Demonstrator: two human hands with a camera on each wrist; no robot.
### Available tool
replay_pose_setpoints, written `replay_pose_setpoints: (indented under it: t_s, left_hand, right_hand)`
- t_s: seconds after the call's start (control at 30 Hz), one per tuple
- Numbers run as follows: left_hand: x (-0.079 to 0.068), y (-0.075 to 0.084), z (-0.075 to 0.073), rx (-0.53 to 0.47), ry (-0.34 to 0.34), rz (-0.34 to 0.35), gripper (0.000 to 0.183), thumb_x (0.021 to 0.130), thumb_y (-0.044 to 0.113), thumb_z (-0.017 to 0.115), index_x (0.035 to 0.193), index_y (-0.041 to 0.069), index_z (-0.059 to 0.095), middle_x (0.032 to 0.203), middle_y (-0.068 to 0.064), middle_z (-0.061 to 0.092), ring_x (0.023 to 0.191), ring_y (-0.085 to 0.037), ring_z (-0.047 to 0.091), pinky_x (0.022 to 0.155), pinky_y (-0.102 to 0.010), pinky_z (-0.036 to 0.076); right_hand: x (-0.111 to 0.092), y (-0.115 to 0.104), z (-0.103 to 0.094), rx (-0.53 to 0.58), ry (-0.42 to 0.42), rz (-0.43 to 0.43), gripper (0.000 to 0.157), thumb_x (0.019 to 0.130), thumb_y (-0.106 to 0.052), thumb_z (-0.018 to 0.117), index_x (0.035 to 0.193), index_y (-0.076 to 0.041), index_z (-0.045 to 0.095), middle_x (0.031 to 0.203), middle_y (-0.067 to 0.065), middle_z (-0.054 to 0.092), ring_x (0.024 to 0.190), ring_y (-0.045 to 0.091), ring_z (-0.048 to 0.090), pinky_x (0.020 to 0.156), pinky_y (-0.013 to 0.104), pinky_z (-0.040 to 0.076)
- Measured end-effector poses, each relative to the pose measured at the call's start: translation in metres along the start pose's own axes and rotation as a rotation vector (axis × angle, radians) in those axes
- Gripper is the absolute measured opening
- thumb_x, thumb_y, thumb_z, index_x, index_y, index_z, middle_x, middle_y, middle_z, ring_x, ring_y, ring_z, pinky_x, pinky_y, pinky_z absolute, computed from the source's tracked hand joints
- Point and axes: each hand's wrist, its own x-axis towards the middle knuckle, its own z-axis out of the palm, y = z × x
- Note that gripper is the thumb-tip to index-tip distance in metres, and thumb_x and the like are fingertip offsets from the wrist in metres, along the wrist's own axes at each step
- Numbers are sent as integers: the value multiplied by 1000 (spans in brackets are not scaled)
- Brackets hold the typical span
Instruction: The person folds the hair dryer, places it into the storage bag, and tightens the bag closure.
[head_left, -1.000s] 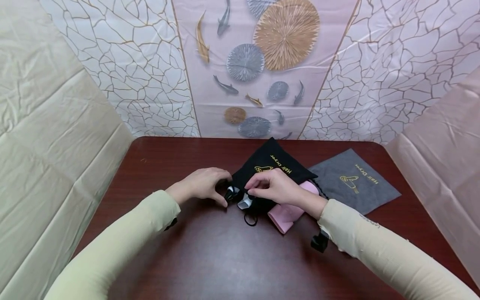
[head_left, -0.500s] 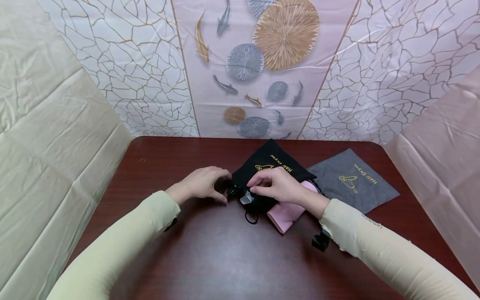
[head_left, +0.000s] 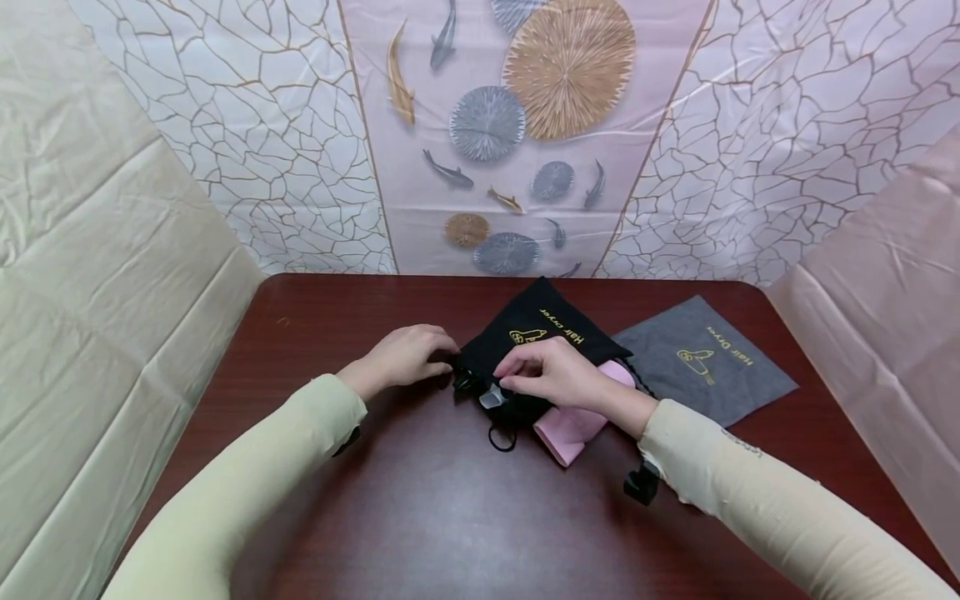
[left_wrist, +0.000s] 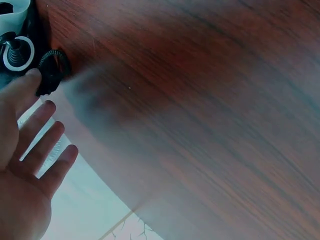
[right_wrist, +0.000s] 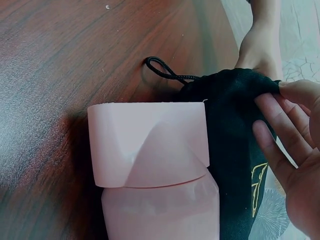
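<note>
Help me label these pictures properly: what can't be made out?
Head view: the middle of the dryer, behind the right hand.
Head view: part of the drawing on the black bag, behind that hand.
Left wrist view: the pale piece, cut off by the left edge.
Right wrist view: part of the left hand, behind the black bag.
Right wrist view: the dryer's rest, below the bottom edge.

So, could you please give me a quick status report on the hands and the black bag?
Right hand pinches edge of black bag. Left hand beside black cord. Pink object next to bag. Possible snag: the cord.
</note>
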Motion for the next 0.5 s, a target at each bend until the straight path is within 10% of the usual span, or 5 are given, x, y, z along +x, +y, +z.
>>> replay_pose_setpoints:
  t_s: [0.5]
  left_hand:
    - [-3,-4,1,56,123,25,11,101,14,72,111,13,76,109,-4,73,98,-25,73,85,-46,60]
  right_hand:
    - [0,1,-6,9,9,5,12,96,-4,77,108,-7,81,100,-1,81,89,9,76,81,28,62]
